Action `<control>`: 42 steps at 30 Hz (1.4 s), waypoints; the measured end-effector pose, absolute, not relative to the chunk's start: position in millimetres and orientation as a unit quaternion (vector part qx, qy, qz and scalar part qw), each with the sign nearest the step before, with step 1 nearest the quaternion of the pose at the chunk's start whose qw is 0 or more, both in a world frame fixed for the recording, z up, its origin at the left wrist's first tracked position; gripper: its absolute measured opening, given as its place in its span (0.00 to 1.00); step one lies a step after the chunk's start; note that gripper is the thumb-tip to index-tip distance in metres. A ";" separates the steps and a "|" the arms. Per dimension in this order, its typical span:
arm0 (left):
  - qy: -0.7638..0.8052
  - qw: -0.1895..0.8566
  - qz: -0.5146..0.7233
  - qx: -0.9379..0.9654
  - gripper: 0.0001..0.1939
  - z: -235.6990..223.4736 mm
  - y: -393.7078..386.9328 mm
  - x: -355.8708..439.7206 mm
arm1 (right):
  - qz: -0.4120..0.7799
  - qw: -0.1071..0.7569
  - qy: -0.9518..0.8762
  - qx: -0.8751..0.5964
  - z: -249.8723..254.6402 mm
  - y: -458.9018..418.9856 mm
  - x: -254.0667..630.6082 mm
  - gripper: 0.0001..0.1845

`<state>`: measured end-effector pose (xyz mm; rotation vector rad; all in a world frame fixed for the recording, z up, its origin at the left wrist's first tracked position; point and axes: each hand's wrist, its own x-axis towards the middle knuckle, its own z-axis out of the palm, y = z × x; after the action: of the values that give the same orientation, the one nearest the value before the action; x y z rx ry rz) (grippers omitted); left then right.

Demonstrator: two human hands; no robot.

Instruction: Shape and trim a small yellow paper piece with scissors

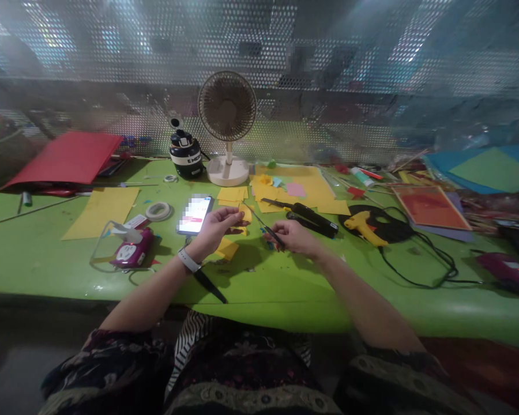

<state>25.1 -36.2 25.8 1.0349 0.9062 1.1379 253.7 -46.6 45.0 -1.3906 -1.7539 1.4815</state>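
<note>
My left hand (215, 229) is raised over the green table (34, 253), its fingers pinched on a small yellow paper piece (244, 214). My right hand (294, 237) is closed round the handles of small scissors (264, 228), whose blades point up-left toward the paper. A lit phone (194, 214) lies just left of my left hand. Yellow scraps (226, 249) lie under that hand. A white band sits on my left wrist.
A small fan (227, 124) stands at the back centre beside a black-and-white device (185, 154). Yellow sheets (101, 211), tape rolls (158, 211), a yellow glue gun (365, 225) with black cable, a red folder (69, 157) and coloured sheets (493, 168) surround the work spot.
</note>
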 end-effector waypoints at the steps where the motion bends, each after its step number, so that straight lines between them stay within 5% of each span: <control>1: 0.395 0.625 0.498 0.453 0.20 25.7 -36.0 25.1 | 0.536 0.225 -0.638 -0.505 45.3 -46.7 253.9 0.28; 42: 0.398 0.615 0.493 0.470 0.21 22.2 -31.8 22.3 | 0.535 0.226 -0.644 -0.498 41.7 -45.1 256.5 0.28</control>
<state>22.3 -31.8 22.2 1.0826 0.9168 1.1355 256.5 -45.1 41.7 -1.3731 -1.7762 1.4749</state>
